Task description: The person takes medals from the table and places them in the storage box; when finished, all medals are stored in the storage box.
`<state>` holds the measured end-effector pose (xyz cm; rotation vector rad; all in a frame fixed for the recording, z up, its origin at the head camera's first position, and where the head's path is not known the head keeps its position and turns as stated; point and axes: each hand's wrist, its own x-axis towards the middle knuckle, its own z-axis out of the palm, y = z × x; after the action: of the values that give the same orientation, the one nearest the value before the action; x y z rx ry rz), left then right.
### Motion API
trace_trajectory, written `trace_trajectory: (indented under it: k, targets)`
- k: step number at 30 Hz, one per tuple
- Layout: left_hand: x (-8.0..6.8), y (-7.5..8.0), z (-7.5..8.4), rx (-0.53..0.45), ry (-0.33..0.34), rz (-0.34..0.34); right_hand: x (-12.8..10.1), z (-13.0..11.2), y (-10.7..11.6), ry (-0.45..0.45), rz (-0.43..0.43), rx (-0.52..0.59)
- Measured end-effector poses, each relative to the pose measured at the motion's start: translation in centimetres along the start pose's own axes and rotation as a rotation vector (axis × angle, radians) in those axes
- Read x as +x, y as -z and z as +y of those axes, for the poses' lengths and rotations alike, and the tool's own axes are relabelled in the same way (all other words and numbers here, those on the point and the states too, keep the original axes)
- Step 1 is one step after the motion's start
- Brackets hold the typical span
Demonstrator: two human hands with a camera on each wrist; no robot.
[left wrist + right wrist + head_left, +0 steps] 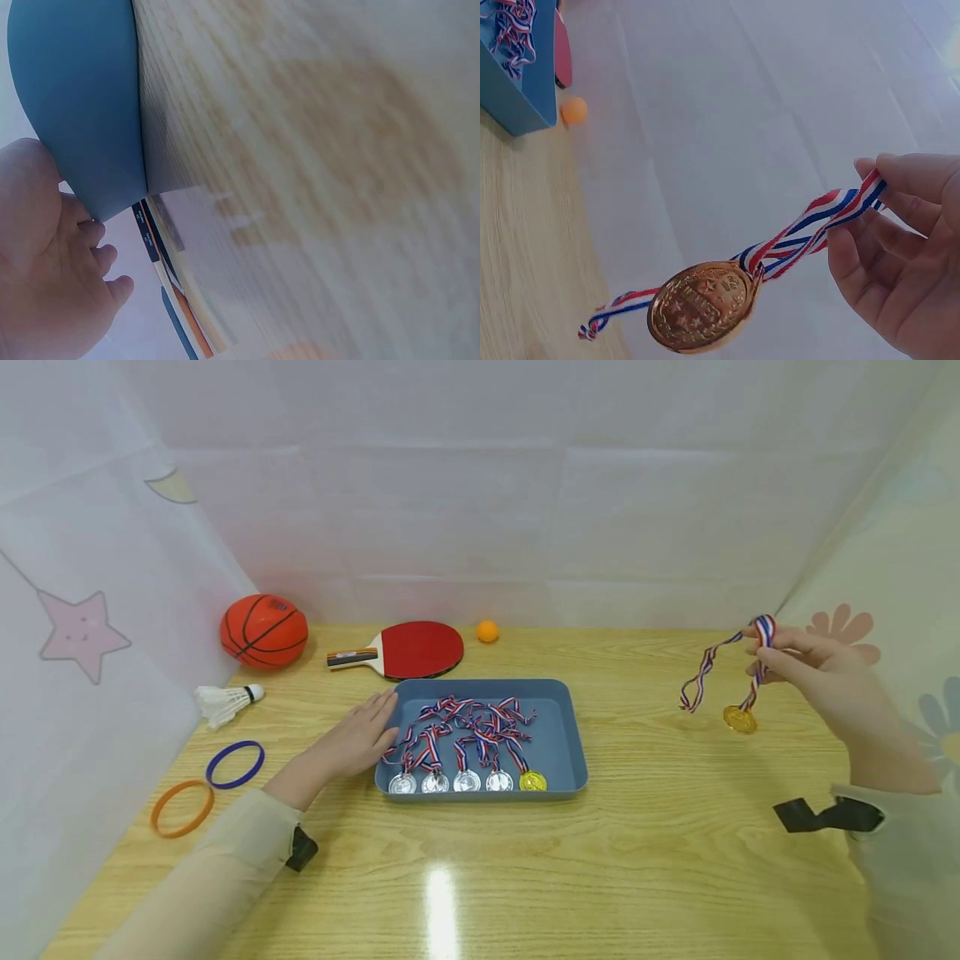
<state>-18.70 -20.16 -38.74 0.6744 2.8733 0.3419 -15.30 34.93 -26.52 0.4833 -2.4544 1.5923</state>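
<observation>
My right hand [817, 672] pinches the red, white and blue ribbon [810, 229] of a bronze-toned medal [703, 306] between thumb and fingers. In the head view that medal hangs over the right side of the table, and a loose ribbon end trails off to its left. At the left end of the blue-grey tray [577, 752], my left hand [352, 739] rests on the rim with its fingers extended. Several silver medals [467, 781] and one gold medal [533, 782] lie in a row along the tray's front side, their ribbons bunched behind them.
Behind the tray lie a red table tennis bat [423, 649] and an orange ball [487, 631]. On the left are a small basketball [264, 632], a shuttlecock [225, 703], a blue wristband [259, 764] and an orange wristband [154, 814]. White cloth walls [450, 527] enclose the table.
</observation>
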Motion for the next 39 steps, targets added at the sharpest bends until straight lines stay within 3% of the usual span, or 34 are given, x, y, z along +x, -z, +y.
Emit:
trace_trajectory:
  k: [5, 8, 17, 22, 28, 32, 39]
  targets:
    - [0.0, 0.2, 0.2, 0.001, -0.001, 0.0, 1.6, -2.3, -2.5, 0.004, -0.058, 0.025]
    - [-0.1, 0.2, 0.2, 0.003, 0.002, -0.003, 2.5, -3.6, -4.1, 0.048, -0.126, 0.096]
    - [-0.1, 0.0, 0.1, 0.005, -0.005, 0.009, 4.4, -5.8, -8.7, 0.128, -0.313, 0.064]
    - [-0.1, 0.0, 0.1, -0.003, -0.006, 0.011, 4.7, -5.1, -11.2, 0.114, -0.402, 0.069]
    - [-0.1, 0.0, 0.1, -0.006, -0.002, 0.011, 4.3, -3.1, -13.7, 0.008, -0.474, 0.043]
    - [-0.1, 0.1, 0.1, -0.006, -0.006, 0.015, 3.8, -1.6, -15.3, -0.057, -0.536, 0.084]
    - [-0.1, 0.0, 0.1, -0.004, -0.009, 0.017, 3.3, -0.1, -17.0, -0.095, -0.608, 0.153]
